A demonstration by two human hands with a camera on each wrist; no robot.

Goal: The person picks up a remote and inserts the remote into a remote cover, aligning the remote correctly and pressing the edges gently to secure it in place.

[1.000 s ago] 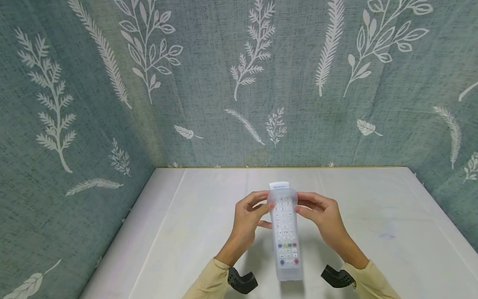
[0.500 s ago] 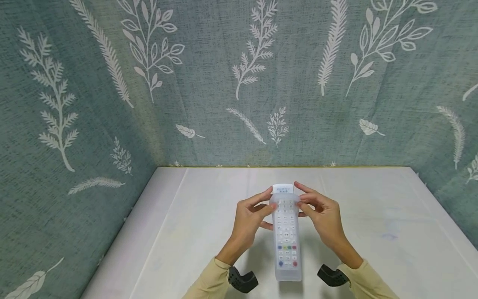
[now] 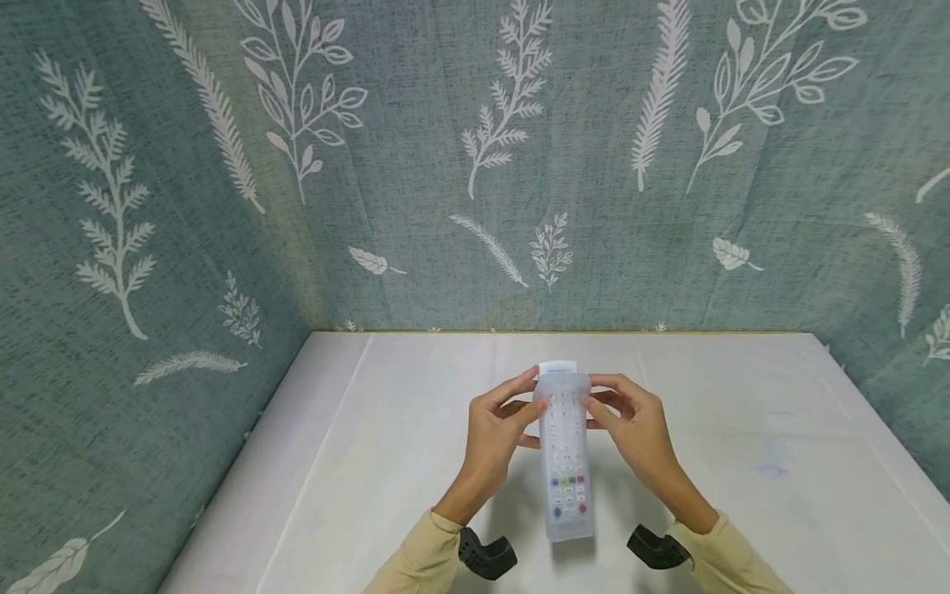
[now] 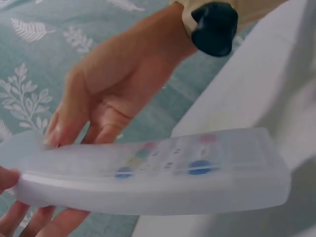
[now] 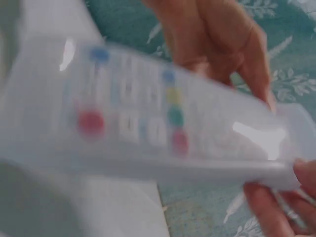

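Observation:
A white remote control [image 3: 557, 367] with coloured buttons sits inside a translucent cover [image 3: 570, 530], its far end sticking out past the cover's mouth. My left hand [image 3: 491, 437] pinches the left edge of the cover near that mouth, thumb on the front and fingers behind. On the opposite edge, my right hand [image 3: 640, 431] holds the cover the same way. Both are raised over the table, the closed end of the cover pointing back towards me. In the left wrist view, the cover's closed end [image 4: 252, 173] extends past the remote's last buttons.
A white table [image 3: 386, 462] lies below, with the shadows of the hands and cover on it. Green leaf-patterned cloth [image 3: 423, 165] stands behind the table and along both sides. Black bands [image 3: 486, 554] sit at both wrists over the sleeves.
My right index finger, lifted beside the remote's end half a second ago, is back down at the cover's edge. The cover's closed end has tilted up slightly. The left hand keeps its grip.

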